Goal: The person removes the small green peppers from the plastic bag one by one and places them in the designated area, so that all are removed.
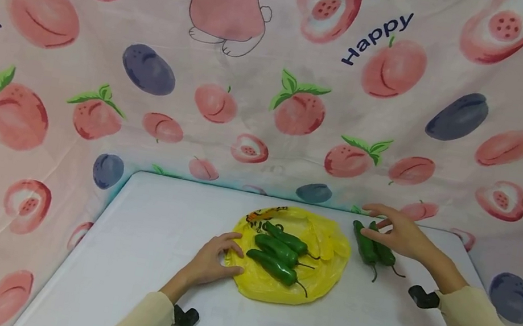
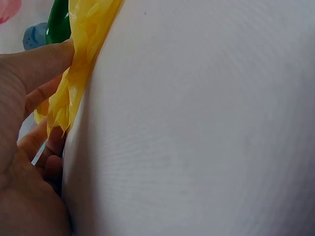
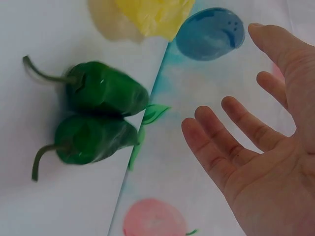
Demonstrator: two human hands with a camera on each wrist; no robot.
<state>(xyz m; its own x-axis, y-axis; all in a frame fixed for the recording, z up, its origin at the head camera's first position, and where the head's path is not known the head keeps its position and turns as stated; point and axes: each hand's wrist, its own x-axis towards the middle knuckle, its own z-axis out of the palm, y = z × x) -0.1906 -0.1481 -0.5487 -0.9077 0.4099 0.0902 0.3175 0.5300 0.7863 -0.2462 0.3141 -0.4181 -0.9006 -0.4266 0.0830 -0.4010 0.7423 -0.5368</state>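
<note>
In the head view a yellow plastic bag (image 1: 271, 293) lies flattened on the white table, with three green chili peppers (image 1: 273, 266) side by side on it. My left hand (image 1: 213, 259) rests at the bag's left edge, thumb and fingers spread apart and touching the plastic. The left wrist view has the thumb (image 2: 49, 61) against the crumpled yellow bag (image 2: 81, 64). Over to the right, two more green peppers (image 1: 366, 245) lie together on the table. Above them hovers my right hand (image 1: 402, 233), its fingers loosely extended and holding nothing (image 3: 266, 162); a gap separates it from both peppers (image 3: 106, 88).
A fruit-printed cloth (image 1: 251, 98) hangs behind and beside the white table (image 1: 158, 221), whose back edge runs just beyond the peppers. A small black device sits at each wrist, the left one (image 1: 186, 317) and the right one (image 1: 423, 297).
</note>
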